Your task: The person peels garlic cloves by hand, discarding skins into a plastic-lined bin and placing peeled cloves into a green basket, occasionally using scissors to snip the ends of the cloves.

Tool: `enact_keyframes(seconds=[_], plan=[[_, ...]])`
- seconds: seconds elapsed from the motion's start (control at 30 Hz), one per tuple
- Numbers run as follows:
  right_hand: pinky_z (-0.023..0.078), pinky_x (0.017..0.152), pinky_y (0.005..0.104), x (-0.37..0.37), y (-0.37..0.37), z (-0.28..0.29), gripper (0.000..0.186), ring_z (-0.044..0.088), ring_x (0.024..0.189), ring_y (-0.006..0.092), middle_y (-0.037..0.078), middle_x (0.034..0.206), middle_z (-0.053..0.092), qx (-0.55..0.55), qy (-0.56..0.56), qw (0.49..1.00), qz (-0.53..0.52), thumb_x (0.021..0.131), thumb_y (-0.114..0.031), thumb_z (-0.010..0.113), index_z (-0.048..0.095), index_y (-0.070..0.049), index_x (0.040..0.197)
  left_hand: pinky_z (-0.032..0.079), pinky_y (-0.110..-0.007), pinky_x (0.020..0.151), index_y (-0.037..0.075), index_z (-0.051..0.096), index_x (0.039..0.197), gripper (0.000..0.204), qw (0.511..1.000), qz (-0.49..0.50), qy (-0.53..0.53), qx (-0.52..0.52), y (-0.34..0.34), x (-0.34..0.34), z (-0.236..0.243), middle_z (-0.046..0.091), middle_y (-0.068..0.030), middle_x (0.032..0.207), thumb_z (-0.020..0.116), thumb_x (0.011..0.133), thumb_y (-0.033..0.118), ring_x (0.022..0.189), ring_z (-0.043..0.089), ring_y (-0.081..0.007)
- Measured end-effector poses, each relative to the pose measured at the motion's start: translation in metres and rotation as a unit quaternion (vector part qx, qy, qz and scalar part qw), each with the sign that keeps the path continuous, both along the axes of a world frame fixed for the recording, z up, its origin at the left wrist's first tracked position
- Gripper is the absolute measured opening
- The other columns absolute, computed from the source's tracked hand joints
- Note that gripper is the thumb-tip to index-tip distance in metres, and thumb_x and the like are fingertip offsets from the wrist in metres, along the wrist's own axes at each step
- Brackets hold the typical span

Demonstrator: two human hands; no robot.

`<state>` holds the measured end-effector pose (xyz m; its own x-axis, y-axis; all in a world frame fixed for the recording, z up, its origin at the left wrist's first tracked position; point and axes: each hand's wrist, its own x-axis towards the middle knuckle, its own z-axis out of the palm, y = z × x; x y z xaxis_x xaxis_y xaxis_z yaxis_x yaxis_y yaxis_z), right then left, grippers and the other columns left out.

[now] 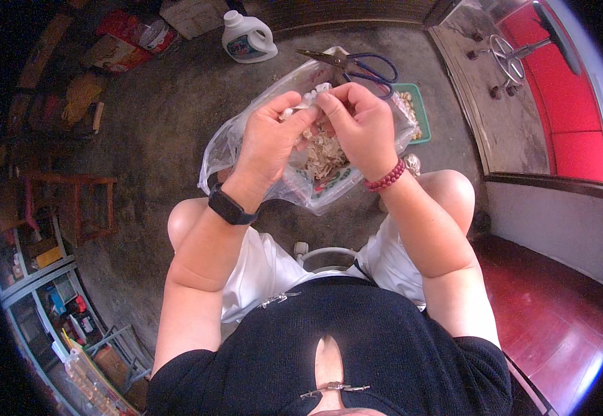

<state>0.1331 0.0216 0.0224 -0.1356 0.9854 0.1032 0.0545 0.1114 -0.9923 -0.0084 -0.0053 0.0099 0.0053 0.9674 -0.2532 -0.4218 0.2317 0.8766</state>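
Note:
My left hand (268, 139) and my right hand (362, 128) meet over a clear plastic bag (219, 149). Between their thumbs and fingertips they pinch a whitish garlic bulb (307, 99), its cloves partly covered by my fingers. Dry, papery garlic skins (326, 158) lie in the bag beneath. Just beyond my right hand, scissors (344, 62) with dark blue handles rest across the bag's far edge. To the right, partly behind my right hand and the bag, a green plastic basket (424, 114) holds several pale cloves.
On the concrete floor ahead stands a white jug with a handle (247, 40). A wooden stool (90, 201) and a shelf unit (34, 284) are at the left. At the right are a door sill (464, 97) and a wheeled stool (508, 59). My knees flank the bag.

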Motion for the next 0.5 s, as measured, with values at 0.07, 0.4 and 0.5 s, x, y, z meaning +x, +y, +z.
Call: enact_keyframes(seconds=[0.07, 0.4, 0.5], plan=[[0.045, 0.052, 0.0224, 0.001, 0.001, -0.001, 0.017, 0.055, 0.058, 0.0062, 0.004, 0.065, 0.062, 0.003, 0.003, 1.000, 0.012, 0.085, -0.014, 0.064, 0.061, 0.002, 0.079, 0.040, -0.017, 0.051, 0.002, 0.060, 0.098, 0.018, 0.999, 0.018, 0.023, 0.017, 0.000, 0.002, 0.001, 0.060, 0.0017, 0.074, 0.066, 0.084, 0.011, 0.062, 0.053, -0.0024], [0.045, 0.061, 0.0408, 0.019, 0.013, 0.006, 0.024, 0.057, 0.064, 0.0359, 0.022, 0.067, 0.056, 0.020, -0.133, 0.974, 0.184, 0.084, -0.017, 0.044, 0.055, 0.004, 0.077, 0.043, -0.022, 0.066, -0.001, 0.063, 0.093, 0.011, 0.931, -0.050, 0.312, 0.184, -0.001, -0.007, 0.015, 0.060, 0.0014, 0.082, 0.061, 0.083, 0.003, 0.074, 0.052, -0.0058], [0.045, 0.065, 0.0427, 0.023, 0.014, 0.008, 0.023, 0.056, 0.068, 0.0394, 0.024, 0.070, 0.056, -0.014, -0.151, 0.966, 0.209, 0.083, -0.016, 0.043, 0.054, 0.004, 0.076, 0.043, -0.022, 0.069, -0.002, 0.062, 0.094, 0.013, 0.911, -0.068, 0.330, 0.240, 0.000, -0.008, 0.016, 0.060, 0.0002, 0.084, 0.062, 0.082, 0.003, 0.078, 0.052, -0.0069]])
